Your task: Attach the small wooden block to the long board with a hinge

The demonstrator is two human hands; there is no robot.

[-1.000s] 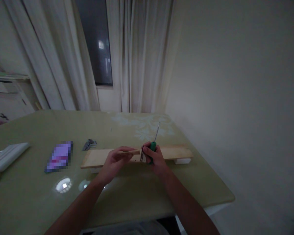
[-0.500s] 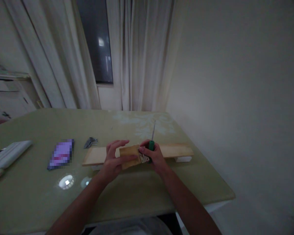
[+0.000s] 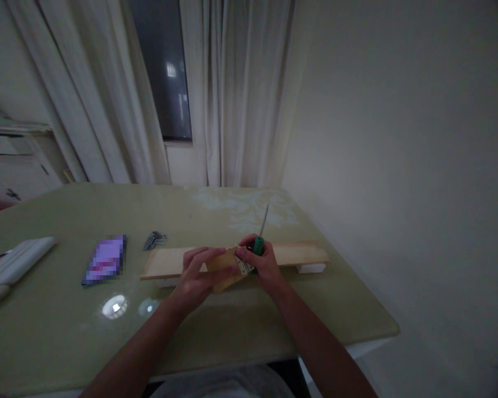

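My left hand (image 3: 194, 279) is closed on a small wooden piece (image 3: 223, 283), its fingers along the top and the near face. A metal hinge (image 3: 241, 266) lies against the right end of that piece. My right hand (image 3: 266, 268) pinches the hinge end with its thumb. It also has a green-handled screwdriver (image 3: 258, 246) tucked in its grip, the shaft pointing up and away. Both hands are just above the near side of a long wooden board (image 3: 166, 261), which partly disappears behind them. Any screws at the hinge are too small to make out.
The board rests on white supports (image 3: 310, 268) on a green-topped table (image 3: 216, 337). Left of it lie several small metal parts (image 3: 155, 240), a blurred purple packet (image 3: 105, 260) and a white case (image 3: 22, 260). A wall stands close on the right.
The wooden piece has turned, its right end tipping up, and my left hand has shifted slightly right with it. The screwdriver's shaft leans a bit further right.
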